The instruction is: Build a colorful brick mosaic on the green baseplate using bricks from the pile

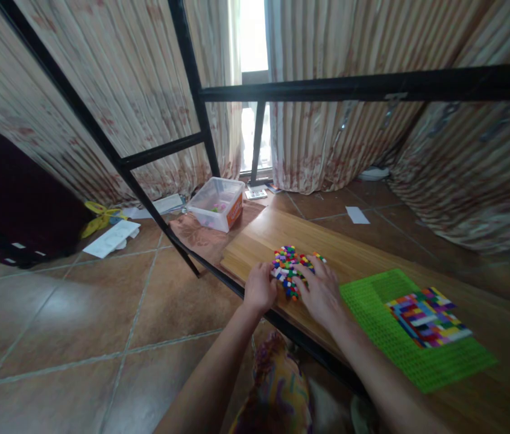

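Observation:
A heap of small multicoloured toy bricks (287,258) lies on the wooden board (277,226). At the left edge of the heap is my left hand (260,288), its fingers curled in and their tips mostly hidden; whether a brick is in them I cannot make out. My right hand (322,295) rests over the heap's right side, fingers apart and touching the loose bricks. To the right on the board lies a green baseplate (375,295), with a patchwork of coloured bricks (431,316) attached to its middle and far right part.
A black metal frame (146,208) runs along the board's near side and rises around it. Beyond the board's left end stands a clear plastic box (214,202) holding a few small pieces. Papers (113,238) and a dark suitcase (20,199) are on the tiled floor at left.

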A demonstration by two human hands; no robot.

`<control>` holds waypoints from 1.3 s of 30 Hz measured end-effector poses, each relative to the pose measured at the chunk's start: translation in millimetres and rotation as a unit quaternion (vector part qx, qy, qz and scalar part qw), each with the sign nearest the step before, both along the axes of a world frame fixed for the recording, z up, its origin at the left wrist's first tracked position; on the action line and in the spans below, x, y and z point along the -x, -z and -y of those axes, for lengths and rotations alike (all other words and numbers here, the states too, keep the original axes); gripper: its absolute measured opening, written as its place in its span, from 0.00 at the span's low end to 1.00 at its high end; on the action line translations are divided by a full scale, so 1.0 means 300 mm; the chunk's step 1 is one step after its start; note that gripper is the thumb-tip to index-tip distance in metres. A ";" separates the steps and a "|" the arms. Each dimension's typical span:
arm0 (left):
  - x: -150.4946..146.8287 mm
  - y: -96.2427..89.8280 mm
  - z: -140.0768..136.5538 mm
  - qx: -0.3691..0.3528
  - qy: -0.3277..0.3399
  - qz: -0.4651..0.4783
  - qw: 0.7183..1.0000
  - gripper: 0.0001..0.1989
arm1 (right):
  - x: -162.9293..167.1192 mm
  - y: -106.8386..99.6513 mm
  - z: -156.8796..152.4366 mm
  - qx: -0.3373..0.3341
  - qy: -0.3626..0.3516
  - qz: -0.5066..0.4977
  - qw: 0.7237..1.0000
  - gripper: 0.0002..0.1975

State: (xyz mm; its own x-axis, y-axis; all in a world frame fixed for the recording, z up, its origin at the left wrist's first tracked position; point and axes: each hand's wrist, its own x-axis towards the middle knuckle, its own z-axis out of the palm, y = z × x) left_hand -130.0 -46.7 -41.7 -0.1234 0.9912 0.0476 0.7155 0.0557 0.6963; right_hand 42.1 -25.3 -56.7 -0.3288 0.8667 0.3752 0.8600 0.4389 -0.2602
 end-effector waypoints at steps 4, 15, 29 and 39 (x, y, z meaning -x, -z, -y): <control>-0.010 0.003 -0.004 -0.003 0.001 -0.026 1.000 0.11 | 0.084 -0.029 -0.027 0.014 -0.024 0.013 1.000 0.13; -0.015 -0.007 0.021 -0.031 -0.044 0.110 0.992 0.14 | 0.056 -0.079 -0.041 0.122 0.045 -0.306 0.943 0.12; -0.494 -0.241 0.102 0.136 0.095 0.629 0.760 0.14 | -0.278 -0.198 0.198 0.083 0.105 -0.642 0.755 0.12; -0.661 -0.158 0.098 0.296 0.177 0.604 0.719 0.19 | -0.547 -0.157 0.308 0.076 0.122 -0.543 0.827 0.08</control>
